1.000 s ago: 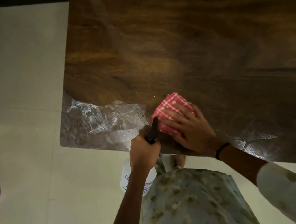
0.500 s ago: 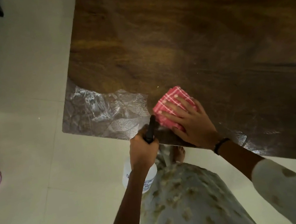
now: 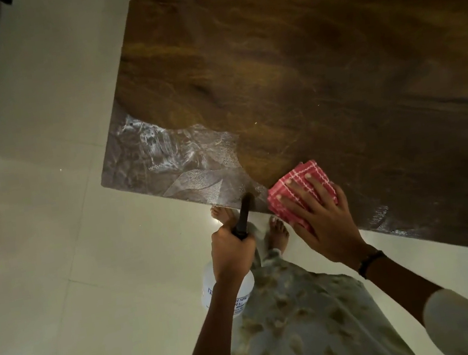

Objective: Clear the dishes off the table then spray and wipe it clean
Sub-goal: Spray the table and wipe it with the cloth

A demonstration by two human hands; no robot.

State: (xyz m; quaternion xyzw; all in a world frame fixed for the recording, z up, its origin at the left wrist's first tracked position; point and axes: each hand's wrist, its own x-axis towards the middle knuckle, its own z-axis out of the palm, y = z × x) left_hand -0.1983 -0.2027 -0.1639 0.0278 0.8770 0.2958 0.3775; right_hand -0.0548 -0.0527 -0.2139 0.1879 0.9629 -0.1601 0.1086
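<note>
The folded red-and-white checked cloth (image 3: 301, 190) lies flat on the dark wood-grain table (image 3: 315, 58), right at its near edge, under the right hand (image 3: 321, 219). That hand's fingers (image 3: 300, 190) are spread straight across the cloth, fingertips short of its far border and the palm over its near corner. This looks like a grip chosen for pressing: a wide, flat hand keeps the folds together and spreads the load for wiping.

Just left of those fingers, the left hand (image 3: 232, 253) curls round the neck of a translucent white plastic spray bottle with a black nozzle (image 3: 243, 218). The bottle body hangs below the hand, off the table, and the nozzle points up toward the table edge, probably kept ready for another spray.

Farther left of the fingers, the table corner carries a pale, shiny patch (image 3: 170, 165), likely wet spray not yet wiped. No dishes show on the visible tabletop, so the wiping stage seems under way.
</note>
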